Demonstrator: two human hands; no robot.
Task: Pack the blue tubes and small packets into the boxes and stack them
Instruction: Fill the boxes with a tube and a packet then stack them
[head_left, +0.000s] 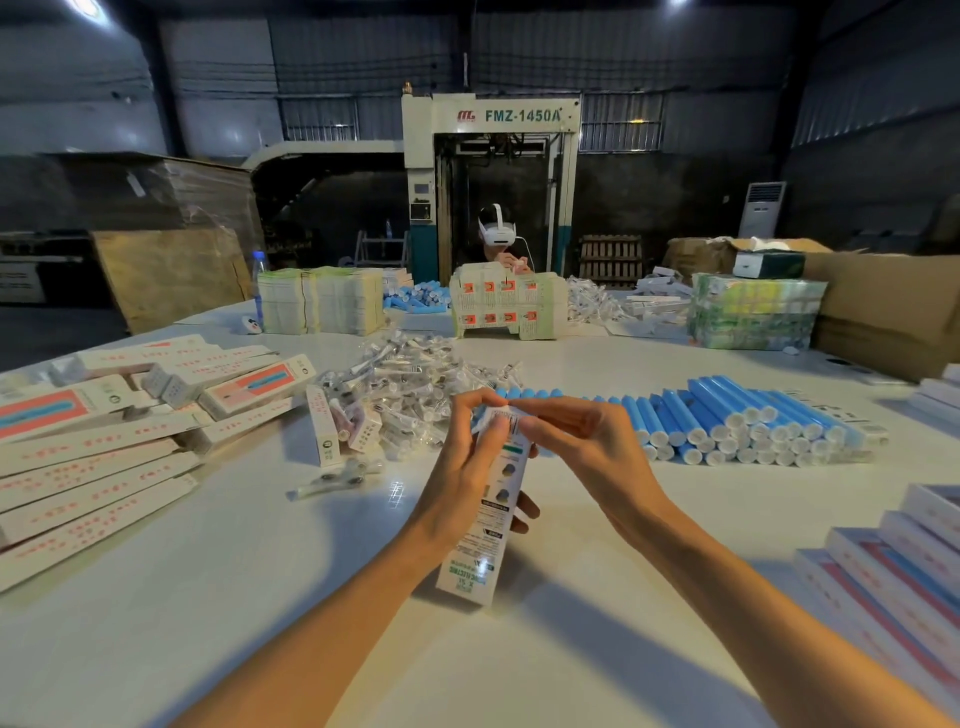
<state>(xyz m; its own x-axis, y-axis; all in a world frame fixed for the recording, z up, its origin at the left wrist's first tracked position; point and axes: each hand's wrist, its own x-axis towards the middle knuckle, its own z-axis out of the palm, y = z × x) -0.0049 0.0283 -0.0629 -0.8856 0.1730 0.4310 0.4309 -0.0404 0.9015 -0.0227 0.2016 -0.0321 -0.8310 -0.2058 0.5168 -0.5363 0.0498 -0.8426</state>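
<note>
L hand (462, 467) grips a white printed box (475, 566) round its middle. Its fingers (525, 514) curl behind the box and show past its R edge; thumb is up near the top end. The box stands roughly upright at centre of view, top leaning away from the camera, bottom end low over the counter (208, 623). Can't tell if it touches. R hand (582, 452) comes in from the right w/ thumb + forefinger pinching the flap at the box's top end, other fingers loosely bent.

Blue tubes (727, 421) w/ white caps lie in packed rows just behind and right of the hands. A heap of small clear packets (410, 384) sits behind and left of the hands, and a couple of loose packets (332, 480) lie nearer on the counter. Far left is a sprawling pile of closed boxes (104, 452), white w/ pink and blue print, some stacked flat, some askew. At the R edge is a stack of flat cartons (883, 582) w/ pink and blue stripes.

Across the counter a second person (498, 239) in a white headset sits behind a block of boxes (506, 306) w/ orange marks. More tubes (418, 299) lie left of that block. Behind stands a machine (493, 119) marked FMZ-1450A.
</note>
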